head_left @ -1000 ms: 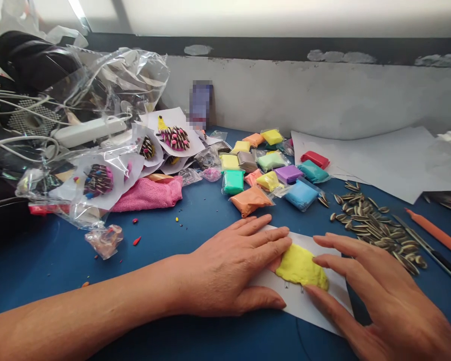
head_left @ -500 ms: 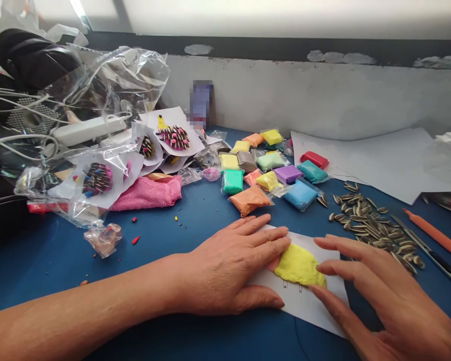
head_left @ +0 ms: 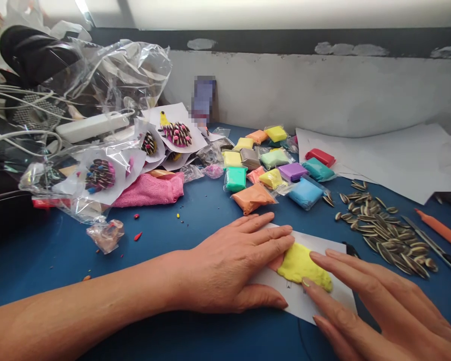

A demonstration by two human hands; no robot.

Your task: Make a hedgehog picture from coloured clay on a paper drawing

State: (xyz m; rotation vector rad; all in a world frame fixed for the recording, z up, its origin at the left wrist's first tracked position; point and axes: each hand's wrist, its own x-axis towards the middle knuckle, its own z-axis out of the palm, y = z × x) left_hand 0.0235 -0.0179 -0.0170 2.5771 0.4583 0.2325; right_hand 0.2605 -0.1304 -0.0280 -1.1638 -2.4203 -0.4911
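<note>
A flattened piece of yellow modelling clay [head_left: 304, 265] lies on a small white sheet of paper [head_left: 304, 308]. A bit of pinkish clay [head_left: 277, 262] shows at its left edge, partly covered by my fingers. Small drawn legs show on the paper below the yellow clay. My left hand [head_left: 233, 265] lies flat and open on the left part of the paper, fingertips against the clay's edge. With fingers stretched, my right hand [head_left: 376, 296] is over the right side, its fingertips at the yellow clay's right and lower edges.
Striped sunflower seeds [head_left: 394, 235] lie in a pile at right, beside a craft knife [head_left: 436, 245] and an orange pen [head_left: 443, 228]. Several wrapped clay packets, such as a blue one [head_left: 305, 193], lie behind. A pink cloth [head_left: 150, 190] and seed-covered clay figures [head_left: 176, 134] are at left.
My right hand has shifted its fingertips over the yellow clay's lower right edge, its fingers now closer together. My left hand stays in place on the paper. The view has shifted slightly.
</note>
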